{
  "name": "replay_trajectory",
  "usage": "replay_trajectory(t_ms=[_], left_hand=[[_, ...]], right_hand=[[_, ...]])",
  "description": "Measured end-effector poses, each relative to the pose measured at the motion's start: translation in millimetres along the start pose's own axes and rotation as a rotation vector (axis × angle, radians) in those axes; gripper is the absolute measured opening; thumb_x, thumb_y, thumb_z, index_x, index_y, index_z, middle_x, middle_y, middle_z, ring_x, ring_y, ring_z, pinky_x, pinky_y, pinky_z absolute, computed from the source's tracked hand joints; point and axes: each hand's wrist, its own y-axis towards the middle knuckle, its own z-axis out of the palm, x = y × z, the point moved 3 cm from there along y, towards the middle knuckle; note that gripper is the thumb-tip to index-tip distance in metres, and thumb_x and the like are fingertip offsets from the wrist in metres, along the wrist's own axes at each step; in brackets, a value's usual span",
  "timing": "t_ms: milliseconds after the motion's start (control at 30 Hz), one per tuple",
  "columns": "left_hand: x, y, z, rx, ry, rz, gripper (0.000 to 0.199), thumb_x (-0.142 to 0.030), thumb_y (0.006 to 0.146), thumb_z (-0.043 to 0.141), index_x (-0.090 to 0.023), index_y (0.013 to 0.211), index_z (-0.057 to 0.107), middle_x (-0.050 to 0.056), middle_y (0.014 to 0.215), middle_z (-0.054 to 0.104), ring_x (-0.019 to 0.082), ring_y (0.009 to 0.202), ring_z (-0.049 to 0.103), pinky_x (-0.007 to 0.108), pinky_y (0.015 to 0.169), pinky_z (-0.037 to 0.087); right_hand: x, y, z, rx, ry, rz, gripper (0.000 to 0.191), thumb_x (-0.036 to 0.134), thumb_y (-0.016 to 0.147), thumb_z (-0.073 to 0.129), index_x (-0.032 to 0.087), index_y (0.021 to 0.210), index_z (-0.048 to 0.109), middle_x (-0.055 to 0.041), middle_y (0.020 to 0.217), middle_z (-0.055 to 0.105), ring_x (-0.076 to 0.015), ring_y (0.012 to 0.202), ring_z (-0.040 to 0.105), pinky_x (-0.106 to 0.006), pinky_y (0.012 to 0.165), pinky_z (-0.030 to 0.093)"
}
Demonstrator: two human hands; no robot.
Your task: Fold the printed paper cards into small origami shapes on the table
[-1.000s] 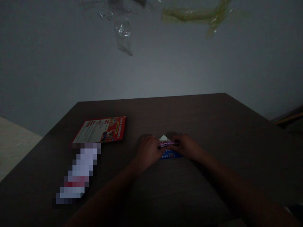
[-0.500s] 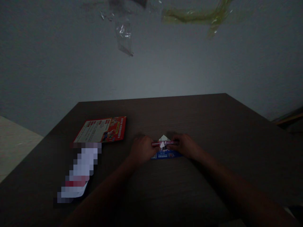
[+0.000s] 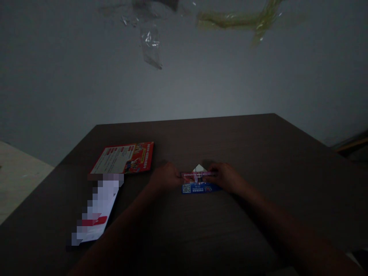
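Note:
Between my two hands lies a folded paper leaflet [image 3: 198, 188] on the table. Its near part is blue with a QR code at the left, a pink printed strip crosses its middle, and a pale pointed corner sticks out at the far side. My left hand [image 3: 167, 177] is closed at the left end of the pink strip, fingertips on the edge. At the right end, my right hand [image 3: 225, 177] has its thumb and fingers pinched on the leaflet. The undersides of the folds are hidden, and the light is dim.
A red and white printed booklet [image 3: 123, 158] lies on the brown table [image 3: 230, 145] to the left. Nearer me is a white item with a red patch [image 3: 99, 220], partly pixelated. Behind the table stands a grey wall [image 3: 215, 84] with yellowed tape [image 3: 230, 20].
My left hand has slid left to the leaflet's end, uncovering the QR code. The pink strip now shows broader and flatter. My right hand stays nearly in place.

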Motion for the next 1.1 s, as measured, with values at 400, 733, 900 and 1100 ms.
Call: replay_trajectory(t_ms=[400, 733, 900, 1100], left_hand=[[6.8, 5.9, 1.5, -0.263, -0.182, 0.049, 0.042, -0.049, 0.066, 0.064, -0.015, 0.092, 0.063, 0.004, 0.09, 0.065, 0.019, 0.082, 0.06, 0.026, 0.064, 0.043], [-3.9, 5.2, 12.8, -0.477, -0.093, 0.126, 0.047, -0.051, 0.07, 0.063, -0.022, 0.107, 0.057, 0.007, 0.116, 0.052, 0.027, 0.112, 0.044, 0.04, 0.091, 0.036], [-11.8, 3.6, 24.1, -0.427, -0.007, 0.133, 0.056, -0.052, 0.067, 0.066, -0.026, 0.114, 0.053, 0.006, 0.128, 0.044, 0.029, 0.121, 0.036, 0.042, 0.098, 0.029], [-11.6, 3.9, 25.8, -0.431, 0.009, 0.128, 0.057, -0.054, 0.066, 0.065, -0.026, 0.114, 0.052, 0.007, 0.128, 0.043, 0.029, 0.122, 0.036, 0.043, 0.098, 0.029]], right_hand=[[0.6, -0.1, 0.1, 0.006, 0.038, 0.017, 0.022, 0.039, 0.071, 0.066, 0.019, 0.081, 0.066, -0.0042, 0.076, 0.067, -0.0174, 0.068, 0.061, -0.024, 0.054, 0.037], [-0.9, 0.6, 1.0, -0.004, 0.039, 0.025, 0.024, 0.041, 0.071, 0.067, 0.02, 0.082, 0.067, -0.0039, 0.077, 0.068, -0.0172, 0.068, 0.061, -0.024, 0.055, 0.037], [1.0, 0.5, 1.5, -0.03, 0.01, 0.007, 0.026, 0.041, 0.07, 0.067, 0.019, 0.083, 0.067, -0.0043, 0.076, 0.068, -0.0174, 0.068, 0.061, -0.025, 0.057, 0.038], [4.2, 0.4, 1.8, -0.042, -0.036, 0.024, 0.032, 0.047, 0.067, 0.069, 0.02, 0.083, 0.066, -0.0044, 0.076, 0.068, -0.0184, 0.068, 0.061, -0.026, 0.057, 0.039]])
